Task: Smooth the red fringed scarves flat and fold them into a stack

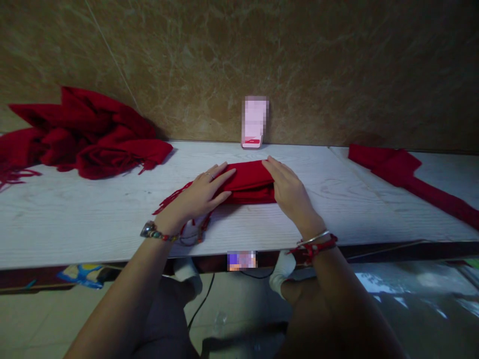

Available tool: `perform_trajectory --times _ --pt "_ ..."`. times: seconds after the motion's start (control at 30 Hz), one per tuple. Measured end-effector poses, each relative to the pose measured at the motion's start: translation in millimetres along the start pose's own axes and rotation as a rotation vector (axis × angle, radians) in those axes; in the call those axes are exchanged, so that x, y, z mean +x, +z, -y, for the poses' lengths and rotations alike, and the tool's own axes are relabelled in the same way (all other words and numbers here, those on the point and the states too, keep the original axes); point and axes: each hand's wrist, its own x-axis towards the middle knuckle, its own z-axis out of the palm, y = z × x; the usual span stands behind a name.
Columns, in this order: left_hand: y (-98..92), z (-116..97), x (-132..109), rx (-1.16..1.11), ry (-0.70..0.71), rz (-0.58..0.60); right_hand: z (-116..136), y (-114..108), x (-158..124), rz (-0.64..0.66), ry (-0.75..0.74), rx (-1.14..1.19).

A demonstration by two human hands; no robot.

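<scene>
A folded red scarf [250,180] with fringe lies in the middle of the white wooden table [93,214]. My left hand [198,197] rests flat on the scarf's left part, fingers stretched out, a ring on one finger and a beaded bracelet at the wrist. My right hand [290,192] lies over the scarf's right end, fingers curved down round its edge. The scarf's fringe [172,197] trails out to the left under my left hand.
A heap of red scarves [86,137] lies at the back left. Another red scarf [407,179] stretches along the right side. A phone [254,122] leans against the brown marble wall. Below the table edge are my knees, white socks and a black cable.
</scene>
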Motion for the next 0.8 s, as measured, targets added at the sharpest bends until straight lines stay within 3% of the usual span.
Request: perform_trajectory --times 0.2,0.37,0.57,0.67,0.8 --pt "8.8 -19.4 8.0 0.043 -0.065 -0.042 3.0 -3.7 12.8 -0.003 -0.082 -0.039" --pt "12.8 -15.2 12.5 0.034 -0.063 -0.114 -5.9 -13.2 11.9 0.011 -0.129 -0.098" --pt "12.9 -8.2 14.8 0.050 -0.060 -0.213 -27.6 -14.4 -13.7 0.079 0.022 -0.102" --pt "13.3 -11.4 16.9 0.057 -0.022 -0.175 -28.4 -14.0 -20.8 0.108 0.120 -0.086" --pt "10.2 -13.2 16.9 0.058 -0.030 -0.036 -22.4 -12.9 -25.2 0.176 0.152 -0.012"
